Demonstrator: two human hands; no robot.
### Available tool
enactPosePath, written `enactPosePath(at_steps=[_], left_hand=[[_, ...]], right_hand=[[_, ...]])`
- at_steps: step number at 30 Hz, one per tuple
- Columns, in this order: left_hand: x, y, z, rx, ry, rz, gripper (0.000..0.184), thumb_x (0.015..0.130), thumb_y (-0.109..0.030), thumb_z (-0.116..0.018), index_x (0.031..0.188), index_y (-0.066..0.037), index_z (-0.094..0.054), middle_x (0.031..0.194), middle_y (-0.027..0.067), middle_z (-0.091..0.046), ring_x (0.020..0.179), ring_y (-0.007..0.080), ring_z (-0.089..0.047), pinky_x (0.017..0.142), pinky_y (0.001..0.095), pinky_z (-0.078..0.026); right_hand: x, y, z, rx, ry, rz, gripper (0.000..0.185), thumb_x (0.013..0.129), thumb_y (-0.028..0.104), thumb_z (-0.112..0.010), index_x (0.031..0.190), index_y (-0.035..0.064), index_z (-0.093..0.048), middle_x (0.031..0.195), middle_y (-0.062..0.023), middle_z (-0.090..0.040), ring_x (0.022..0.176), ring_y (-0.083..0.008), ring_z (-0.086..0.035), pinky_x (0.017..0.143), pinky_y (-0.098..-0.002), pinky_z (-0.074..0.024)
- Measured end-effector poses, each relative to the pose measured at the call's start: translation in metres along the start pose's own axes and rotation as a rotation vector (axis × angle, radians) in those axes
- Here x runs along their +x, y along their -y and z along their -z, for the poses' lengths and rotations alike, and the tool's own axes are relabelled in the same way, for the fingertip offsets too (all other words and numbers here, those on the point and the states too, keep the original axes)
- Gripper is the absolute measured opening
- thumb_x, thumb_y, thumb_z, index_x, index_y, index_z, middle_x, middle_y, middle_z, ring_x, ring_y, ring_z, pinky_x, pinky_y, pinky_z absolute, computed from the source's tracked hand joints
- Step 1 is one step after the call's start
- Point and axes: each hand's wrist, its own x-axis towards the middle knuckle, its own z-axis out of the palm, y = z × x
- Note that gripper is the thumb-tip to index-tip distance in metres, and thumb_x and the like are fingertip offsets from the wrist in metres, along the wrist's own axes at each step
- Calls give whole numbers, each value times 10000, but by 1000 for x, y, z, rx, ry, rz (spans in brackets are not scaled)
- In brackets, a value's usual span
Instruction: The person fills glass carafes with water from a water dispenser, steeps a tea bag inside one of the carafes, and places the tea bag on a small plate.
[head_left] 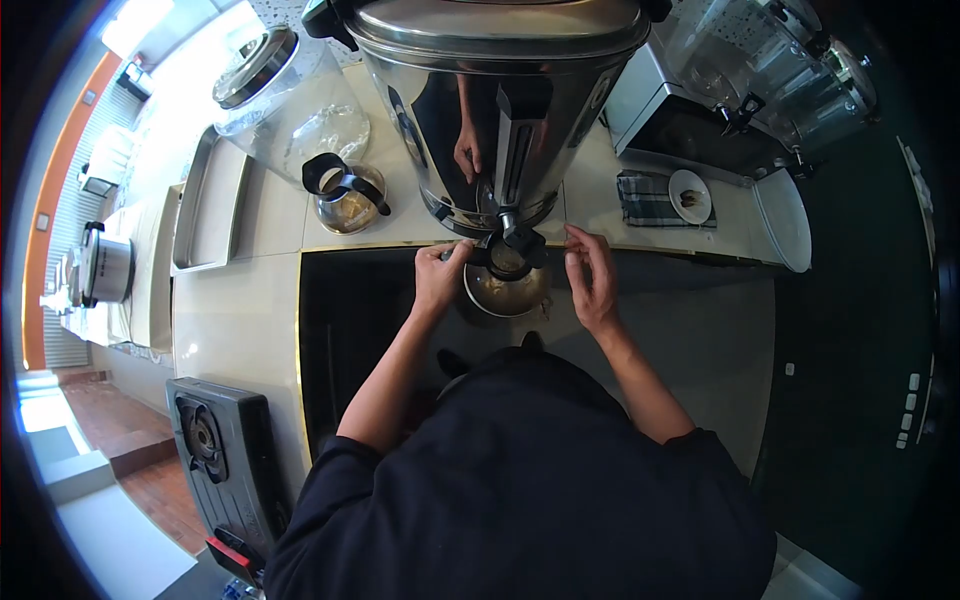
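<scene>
My left hand [440,278] is closed around the black handle of a round glass coffee pot [507,294]. The pot has a black collar at its mouth and sits right below the black tap [520,238] of a large shiny metal urn [430,130]. Some liquid seems to be inside, though its level is hard to make out. To the right of the tap, my right hand [592,277] is raised with thumb and fingers apart. Whether its fingertips touch the tap or the pot's rim, I cannot tell.
A second coffee pot [350,205] stands left of the urn, beside a big glass jar [290,105] and a metal tray [208,205]. On the right are a checked cloth [645,200], a small plate [690,197] and drink dispensers [760,60]. A portable stove [225,450] lies lower left.
</scene>
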Motion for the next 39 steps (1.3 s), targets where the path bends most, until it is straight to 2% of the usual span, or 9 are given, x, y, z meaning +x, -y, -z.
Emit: enactPosePath(at_steps=[5, 8, 14, 20, 27, 30, 33, 39], left_hand=[[-1, -3, -1, -13, -12, -29, 379, 1004, -308, -751, 975, 62, -830, 770, 23, -763, 760, 66, -619, 747, 297, -522], [-1, -3, 0, 4, -9, -7, 375, 1000, -306, -754, 983, 62, -830, 780, 31, -771, 766, 69, -626, 753, 299, -525], [-1, -1, -1, 10, -25, -28, 374, 992, -308, -754, 984, 58, -833, 794, 41, -783, 770, 72, -636, 755, 302, -528], [-1, -3, 0, 19, -2, 5, 375, 996, -306, -741, 986, 56, -835, 789, 49, -785, 749, 80, -649, 737, 303, -531], [-3, -13, 0, 11, -6, 13, 363, 997, -295, -735, 976, 52, -842, 796, 56, -795, 736, 87, -663, 731, 296, -536], [-3, -12, 1, 14, 26, 5, 383, 1007, -313, -710, 990, 46, -843, 876, 57, -809, 803, 101, -679, 801, 305, -526], [-4, -16, 2, 62, 32, 42, 369, 1013, -298, -706, 992, 43, -844, 878, 55, -811, 801, 97, -679, 799, 302, -524], [-1, -3, 0, 1, 0, 7, 372, 996, -306, -744, 952, 51, -840, 761, 34, -771, 719, 77, -642, 712, 293, -522]], right_hand=[[16, 38, 9, -46, 148, 169, 453, 1000, 159, -744, 1431, 52, -654, 1143, -109, -669, 991, -234, -676, 906, -372, -555], [18, 41, 6, -98, 199, 193, 464, 978, 192, -796, 1412, 77, -680, 1129, -111, -674, 989, -262, -683, 889, -384, -563], [20, 34, 2, -222, 140, 295, 443, 887, 196, -892, 1312, 159, -771, 1072, -63, -686, 942, -255, -701, 804, -387, -591], [24, 30, 1, -216, 109, 372, 452, 823, 107, -913, 1254, 188, -801, 1048, -32, -681, 867, -215, -700, 737, -366, -595], [23, 31, 0, -202, 112, 363, 455, 808, 86, -919, 1237, 186, -806, 1045, -26, -680, 861, -207, -696, 735, -362, -595], [24, 30, 1, -211, 116, 365, 450, 811, 78, -916, 1234, 184, -806, 1044, -27, -680, 864, -207, -697, 734, -360, -597], [24, 30, 0, -191, 115, 360, 445, 811, 70, -913, 1229, 181, -808, 1045, -27, -679, 866, -203, -699, 736, -357, -603], [25, 32, 0, -191, 110, 372, 442, 814, 55, -908, 1227, 180, -813, 1057, -25, -677, 876, -186, -706, 748, -349, -612]])
